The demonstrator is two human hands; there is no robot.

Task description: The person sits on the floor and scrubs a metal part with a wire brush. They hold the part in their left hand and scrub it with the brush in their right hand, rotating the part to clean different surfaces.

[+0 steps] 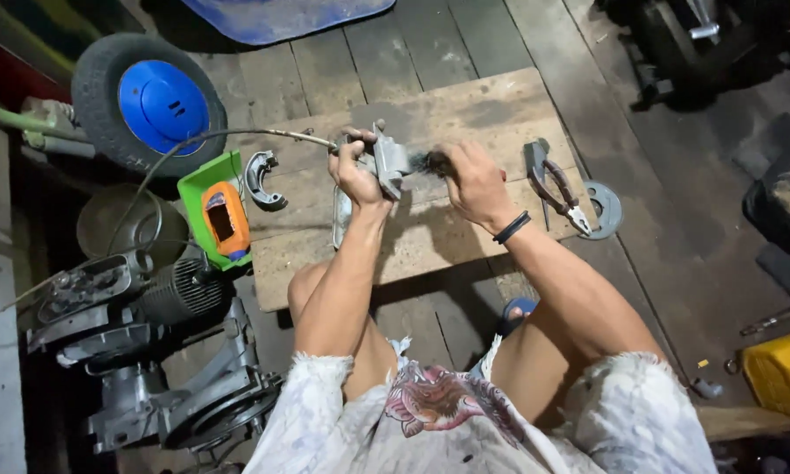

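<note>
Crouched over a worn wooden board (465, 105), a person's left hand (357, 173) is clamped on a grey cast-metal lever bracket (390, 161) with a steel cable (237, 133) trailing from it, held just above the board. The right hand (476, 182) is closed round a dark bristled brush (435, 162) touching it. The bracket looks rigid, fairly heavy and probably greasy, best gripped by its body; red-handled pliers (555, 186) lie beside.

Rough, stained wooden board (465, 105) under a dull grey metal part (388, 162) and glossy pliers (555, 189).
</note>
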